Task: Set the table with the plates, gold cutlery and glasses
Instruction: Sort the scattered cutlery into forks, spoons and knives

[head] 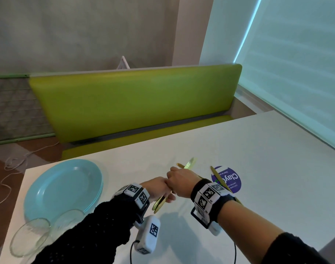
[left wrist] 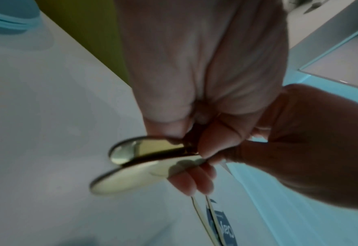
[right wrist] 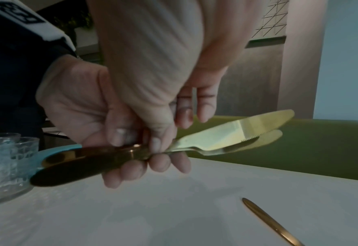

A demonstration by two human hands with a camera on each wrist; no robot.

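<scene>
Nearest the head camera: black sleeves and wrist bands with printed markers, forearms reaching over a white table. Left hand and right hand meeting knuckle to knuckle above the table, both closed on two gold knives held together. Left fingers curled round the handle ends, thumb pressed on top; handle ends poking out below the left hand, rounded and shiny. Right thumb and fingers wrapped round the same pair further along, near where handle turns to blade. Blades overlapping, one serrated edge visible, pointing away toward a green bench seat. Knives lifted clear of the table, roughly level.

More gold cutlery lying flat on the table to the right of the hands, across a round purple sticker with white lettering; kind of utensil hard to make out, only slim handles showing. Stack of pale blue plates at the left edge of the table, well apart from the hands. Two clear glasses just in front of the plates, close together, near the left sleeve. White cable trailing on the floor beyond the table corner.
</scene>
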